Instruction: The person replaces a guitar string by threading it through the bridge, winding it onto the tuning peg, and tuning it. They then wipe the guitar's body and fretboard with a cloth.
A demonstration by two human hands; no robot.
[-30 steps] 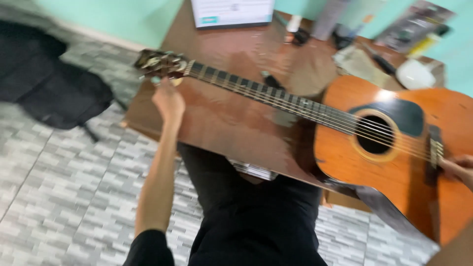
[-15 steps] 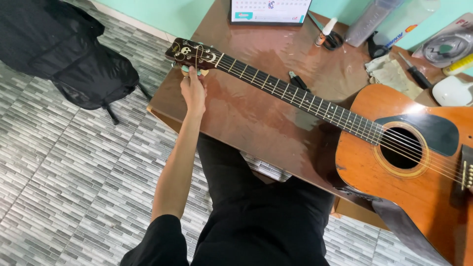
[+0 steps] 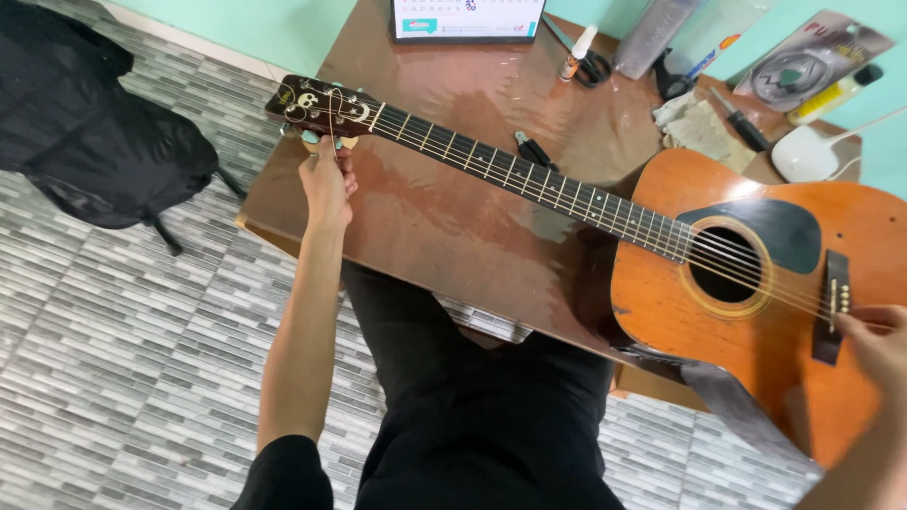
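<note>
An orange-brown acoustic guitar point(image 3: 756, 312) lies across my lap and the brown table point(image 3: 453, 236), its neck running up-left to a dark headstock point(image 3: 321, 106). My left hand point(image 3: 326, 181) reaches under the headstock, fingers closed on a tuning peg on its near side. At the right edge, my right hand point(image 3: 874, 342) rests at the dark bridge point(image 3: 831, 307), fingertips on the strings by the bridge pins. The black pickguard sits beside the round sound hole point(image 3: 726, 264).
At the table's far side are a desk calendar point(image 3: 468, 19), a small glue bottle point(image 3: 576, 52), a grey cloth point(image 3: 704, 127), a screwdriver point(image 3: 742, 118), a white device point(image 3: 803, 153) and a small black tool point(image 3: 534, 149) under the neck. A black bag point(image 3: 85, 132) lies on the tiled floor.
The view has shifted so the guitar sits lower and further left in frame. My left hand stays at the headstock pegs. My right hand has come back into view at the bridge.
</note>
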